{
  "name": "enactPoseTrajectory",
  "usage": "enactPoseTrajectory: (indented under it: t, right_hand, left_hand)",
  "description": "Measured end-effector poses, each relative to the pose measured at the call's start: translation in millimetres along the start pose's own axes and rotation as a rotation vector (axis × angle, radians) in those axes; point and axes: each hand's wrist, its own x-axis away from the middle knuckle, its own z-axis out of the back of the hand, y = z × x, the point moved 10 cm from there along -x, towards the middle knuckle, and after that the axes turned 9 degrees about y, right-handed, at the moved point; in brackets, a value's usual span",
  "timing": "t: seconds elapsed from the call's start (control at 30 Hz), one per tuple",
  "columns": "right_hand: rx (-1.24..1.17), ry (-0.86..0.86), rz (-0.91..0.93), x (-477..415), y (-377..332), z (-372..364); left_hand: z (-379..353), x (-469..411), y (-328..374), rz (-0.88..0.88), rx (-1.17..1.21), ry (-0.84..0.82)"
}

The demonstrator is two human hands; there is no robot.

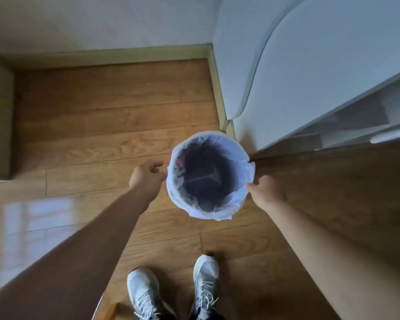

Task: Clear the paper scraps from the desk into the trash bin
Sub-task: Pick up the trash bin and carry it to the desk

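A round trash bin (240, 155) lined with a white plastic bag stands on the wooden floor, its dark inside seen from above. My left hand (147, 175) hovers just left of the rim, fingers apart and holding nothing. My right hand (264, 190) is at the right side of the rim, fingers curled against the bag's edge. Neither a desk nor any paper scraps are in view.
White furniture (310, 77) with a shelf rises at the right, close behind the bin. A white wall with a skirting board (102, 55) runs along the back. My two grey sneakers (171, 289) stand on the floor below the bin.
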Motion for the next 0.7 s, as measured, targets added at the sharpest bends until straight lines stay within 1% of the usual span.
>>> enactPoseTrajectory:
  t: [0.17,0.3,0.37,0.47,0.57,0.7]
  right_hand:
    - [-0.067,0.039,-0.080,-41,11,-45]
    - [-0.044,0.148,-0.101,-52,17,-56]
    - [-0.033,0.182,-0.106,-51,17,-53]
    - [-0.005,0.186,-0.049,-42,3,-41]
    - [-0.001,0.166,0.029,-24,-25,-18]
    - [0.012,0.143,0.126,10,-72,23]
  left_hand:
    - [-66,-32,-1,-0.104,-0.060,-0.152]
    - [-80,-46,-12,-0.103,-0.082,-0.110]
    - [-74,-51,-16,-0.063,-0.071,-0.082]
    - [-52,-45,-22,0.013,-0.038,-0.066]
    - [-20,-29,-23,0.071,-0.010,-0.056]
    - [38,5,-16,0.198,0.108,-0.074]
